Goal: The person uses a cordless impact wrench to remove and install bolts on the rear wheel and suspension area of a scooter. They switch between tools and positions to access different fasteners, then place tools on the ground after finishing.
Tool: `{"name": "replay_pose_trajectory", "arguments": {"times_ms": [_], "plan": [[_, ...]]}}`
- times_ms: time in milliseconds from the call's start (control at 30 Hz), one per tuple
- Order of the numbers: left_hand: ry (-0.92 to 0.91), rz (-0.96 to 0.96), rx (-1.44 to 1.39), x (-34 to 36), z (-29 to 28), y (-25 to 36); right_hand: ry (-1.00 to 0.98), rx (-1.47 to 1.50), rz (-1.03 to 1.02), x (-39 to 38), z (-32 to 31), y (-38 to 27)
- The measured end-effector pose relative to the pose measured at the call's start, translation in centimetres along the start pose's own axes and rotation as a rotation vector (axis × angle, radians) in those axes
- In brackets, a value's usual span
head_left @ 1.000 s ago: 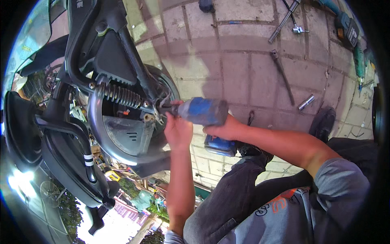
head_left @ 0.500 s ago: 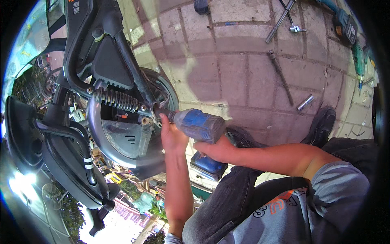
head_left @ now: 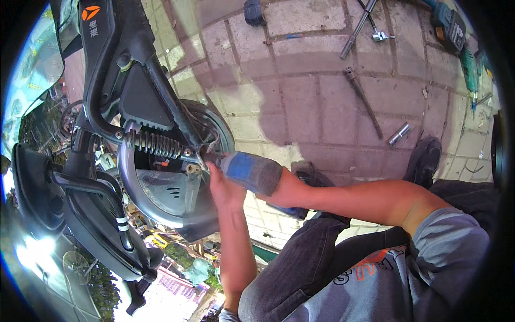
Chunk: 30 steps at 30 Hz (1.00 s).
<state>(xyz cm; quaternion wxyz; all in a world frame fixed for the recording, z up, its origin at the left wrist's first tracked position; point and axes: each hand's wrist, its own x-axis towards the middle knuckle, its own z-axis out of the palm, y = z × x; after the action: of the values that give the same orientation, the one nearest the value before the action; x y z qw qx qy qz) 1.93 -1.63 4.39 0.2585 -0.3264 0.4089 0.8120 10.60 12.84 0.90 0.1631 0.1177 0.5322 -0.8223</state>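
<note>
My right hand (head_left: 285,189) is wrapped round the handle of a blue and grey cordless impact wrench (head_left: 253,173). The wrench's nose meets the rear axle area of an electric scooter (head_left: 163,185), just below the coil-spring shock absorber (head_left: 155,145). My left hand (head_left: 226,189) cups the front of the wrench from below, its thumb up beside the nose; its other fingers are largely hidden behind the tool. The wrench's body covers part of my right hand, and its battery is mostly out of sight below my right wrist. Whatever fastener sits at the nose cannot be made out.
On the paving lie a long dark extension bar (head_left: 363,102), a silver socket (head_left: 399,134), a ratchet-like metal tool (head_left: 382,36) and a metal bar (head_left: 358,29). Power tools (head_left: 449,27) lie at the far right. A black shoe (head_left: 424,160) is near the socket.
The wrench has tilted, its rear end dropping down and left, with my right hand moving along. Its battery shows less. My left hand stays by the axle. The whole view has shifted slightly.
</note>
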Motion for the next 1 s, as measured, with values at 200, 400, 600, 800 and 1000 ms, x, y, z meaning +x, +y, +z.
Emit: {"name": "replay_pose_trajectory", "arguments": {"times_ms": [200, 400, 600, 800, 1000], "plan": [[-0.025, -0.115, 0.173, -0.1, 1.5, 1.2, -0.013, 0.403, 0.453, -0.5, 2.5, -3.2], [0.098, 0.033, 0.079, 0.6, 1.4, 0.5, -0.046, -0.233, -0.170, 2.7, -3.0, 0.6], [0.096, -0.079, 0.165, 0.6, 1.4, 1.4, -0.018, 0.170, 0.144, 1.1, 0.7, -0.7], [0.057, 0.044, 0.097, 0.7, 0.3, 0.7, -0.013, -0.107, -0.024, 2.9, -2.6, -0.6], [0.009, 0.064, 0.251, -0.5, 0.9, -0.1, 0.004, 0.082, 0.012, 2.7, -1.9, -0.7]]}}
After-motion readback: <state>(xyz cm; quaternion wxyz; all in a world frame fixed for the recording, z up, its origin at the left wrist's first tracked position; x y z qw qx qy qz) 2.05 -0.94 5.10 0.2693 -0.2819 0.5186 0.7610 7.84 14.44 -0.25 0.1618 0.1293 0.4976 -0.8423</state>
